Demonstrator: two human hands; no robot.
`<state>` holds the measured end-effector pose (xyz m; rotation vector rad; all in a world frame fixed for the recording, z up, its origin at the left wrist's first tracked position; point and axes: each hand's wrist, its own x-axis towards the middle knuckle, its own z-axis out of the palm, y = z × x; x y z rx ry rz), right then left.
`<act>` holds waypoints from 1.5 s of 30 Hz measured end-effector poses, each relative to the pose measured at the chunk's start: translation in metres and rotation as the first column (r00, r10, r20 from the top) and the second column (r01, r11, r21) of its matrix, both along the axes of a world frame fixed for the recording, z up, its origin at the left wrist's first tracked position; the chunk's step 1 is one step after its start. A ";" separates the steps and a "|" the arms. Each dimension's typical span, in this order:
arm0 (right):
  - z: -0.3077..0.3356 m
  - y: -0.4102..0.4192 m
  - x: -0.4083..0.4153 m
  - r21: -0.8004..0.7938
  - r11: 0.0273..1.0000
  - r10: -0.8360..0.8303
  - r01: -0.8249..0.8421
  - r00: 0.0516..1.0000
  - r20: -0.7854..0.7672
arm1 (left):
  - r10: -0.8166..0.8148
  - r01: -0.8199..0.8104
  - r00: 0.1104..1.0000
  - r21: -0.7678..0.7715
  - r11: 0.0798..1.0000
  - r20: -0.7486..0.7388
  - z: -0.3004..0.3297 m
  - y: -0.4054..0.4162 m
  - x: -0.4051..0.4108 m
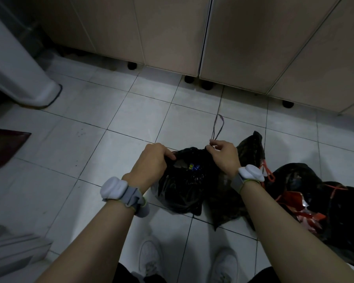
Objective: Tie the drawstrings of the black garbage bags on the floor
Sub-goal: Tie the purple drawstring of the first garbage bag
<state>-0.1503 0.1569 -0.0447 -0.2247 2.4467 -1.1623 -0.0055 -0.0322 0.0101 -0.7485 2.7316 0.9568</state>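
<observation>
Head view, looking down at a pale tiled floor. Near the middle, a small black garbage bag standing on the tiles, mouth partly open, bits of coloured rubbish showing inside. Left hand curled over the bag's left rim, fingers gripping the plastic there. Right hand at the bag's far right rim, thumb and fingertips pinching a thin purple drawstring, its loop rising away toward the far side. White bands strapped on both wrists.

Just right of this bag and touching it, a second dark bag, crumpled. Farther right, a larger black bag with an orange-red drawstring loose at its top and red wrappers spilling at its near side.

Along the far edge, beige cabinet doors on short black feet. At the left, a white appliance base and a dark red mat. At the near edge, two white shoes on the tiles.
</observation>
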 end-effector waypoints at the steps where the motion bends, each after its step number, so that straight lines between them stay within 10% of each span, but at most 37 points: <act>1: 0.000 0.001 0.000 -0.018 1.000 -0.007 0.007 1.000 0.006 | -0.004 0.004 1.000 0.012 1.000 0.018 0.000 0.002 0.000; 20: -0.007 0.005 -0.001 -0.045 0.993 -0.107 0.105 0.993 -0.048 | -0.020 0.007 0.991 -0.095 0.995 -0.134 -0.005 0.017 -0.008; 28: -0.005 0.002 0.000 -0.077 0.989 -0.122 0.125 0.992 0.038 | 0.209 -0.187 0.973 0.193 0.963 -0.097 0.008 0.025 -0.015; 45: 0.044 0.007 0.011 -0.189 0.980 -0.082 0.061 0.991 -0.108 | 0.476 -0.144 0.876 0.901 0.409 -0.076 0.051 0.028 -0.022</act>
